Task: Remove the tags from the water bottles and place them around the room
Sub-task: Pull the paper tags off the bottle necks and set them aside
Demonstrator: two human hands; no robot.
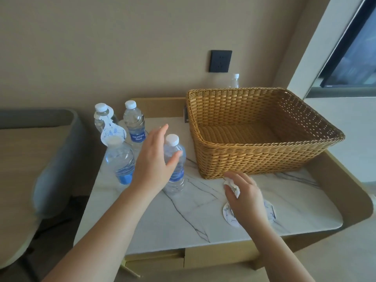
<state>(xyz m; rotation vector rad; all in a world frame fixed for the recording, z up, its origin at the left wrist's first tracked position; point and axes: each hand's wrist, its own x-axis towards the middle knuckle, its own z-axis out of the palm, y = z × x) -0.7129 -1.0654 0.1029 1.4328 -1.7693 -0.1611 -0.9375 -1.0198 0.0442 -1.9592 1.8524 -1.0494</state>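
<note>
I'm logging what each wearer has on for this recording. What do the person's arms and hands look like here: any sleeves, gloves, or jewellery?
Both forearms are bare to the frame edge, with no sleeves visible. The left hand and right hand wear no gloves, and no rings, watch or bracelets show. Fingernails look short and unpainted.

Bottle behind basket mostly hidden; tag partly under right hand.

Five bottles, one basket, two hands
</note>
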